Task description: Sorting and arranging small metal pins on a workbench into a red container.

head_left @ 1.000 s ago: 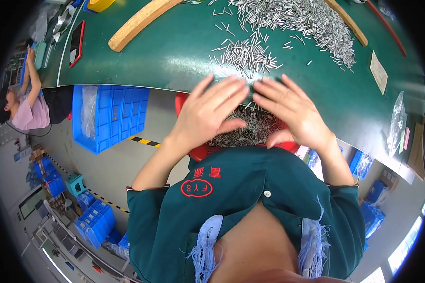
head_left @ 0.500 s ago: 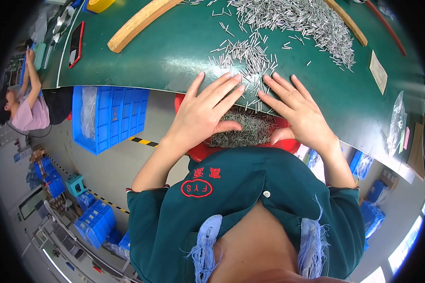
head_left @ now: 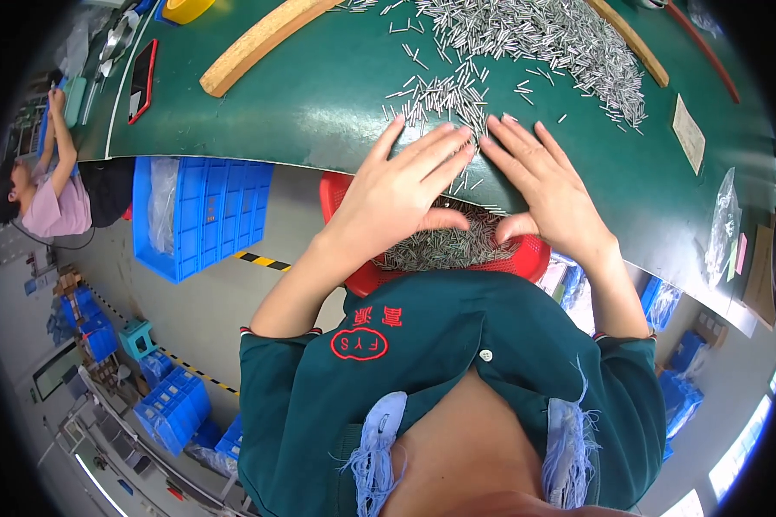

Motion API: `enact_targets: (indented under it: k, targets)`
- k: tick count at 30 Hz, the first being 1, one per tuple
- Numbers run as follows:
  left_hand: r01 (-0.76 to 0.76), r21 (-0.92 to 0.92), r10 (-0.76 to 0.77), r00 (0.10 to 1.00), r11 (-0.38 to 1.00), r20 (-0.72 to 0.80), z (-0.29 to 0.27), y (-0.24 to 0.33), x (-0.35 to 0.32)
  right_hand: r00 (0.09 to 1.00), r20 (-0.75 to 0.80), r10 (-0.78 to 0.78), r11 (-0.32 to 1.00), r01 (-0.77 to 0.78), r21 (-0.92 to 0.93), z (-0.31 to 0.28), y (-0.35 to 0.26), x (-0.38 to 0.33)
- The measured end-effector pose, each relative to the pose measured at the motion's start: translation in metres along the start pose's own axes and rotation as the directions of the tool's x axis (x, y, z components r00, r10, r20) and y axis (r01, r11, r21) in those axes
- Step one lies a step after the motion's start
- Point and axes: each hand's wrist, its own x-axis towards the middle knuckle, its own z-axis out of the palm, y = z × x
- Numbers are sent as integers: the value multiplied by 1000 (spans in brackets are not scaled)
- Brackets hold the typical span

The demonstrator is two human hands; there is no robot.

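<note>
Both my hands lie at the near edge of a green tabletop [head_left: 319,121], around a small heap of thin silvery metal pins [head_left: 444,99]. My left hand [head_left: 401,185] has its fingers stretched out, their tips touching the pins on the heap's near left side. Across from it, my right hand [head_left: 547,185] is spread flat, fingertips at the heap's right side. A few pins lie between the two hands. Below them, under the table edge, a red plastic basket [head_left: 535,258] holds many more pins [head_left: 448,246]. Neither hand grips anything.
A big pile of pins [head_left: 543,39] spreads farther back, between two curved wooden strips [head_left: 259,47] [head_left: 634,43]. A red-edged phone [head_left: 142,82] lies at left, a paper slip [head_left: 688,133] at right. Blue crates [head_left: 203,211] stand on the floor. Another person [head_left: 56,194] works far left.
My left hand has moved right and slightly away from me, nearer the right hand. The right hand's fingers have shifted slightly forward. The pins between them are bunched into a narrower strip.
</note>
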Motion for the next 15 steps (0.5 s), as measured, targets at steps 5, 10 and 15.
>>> enact_targets:
  k: [5, 10, 15]
  targets:
    - [-50, -75, 51, 999, 996, 6, -4, 8, -4, 999, 2, -46, 997, 46, 59, -6, 4, -6]
    - [29, -4, -29, 1000, 1000, 12, 3, 1, 5, 1000, -8, -25, 999, 25, -20, 2, 7, 9]
    - [-28, -174, 47, 993, 984, 111, -6, 8, -25, 993, 90, -79, 995, 73, 69, 1, -9, -10]
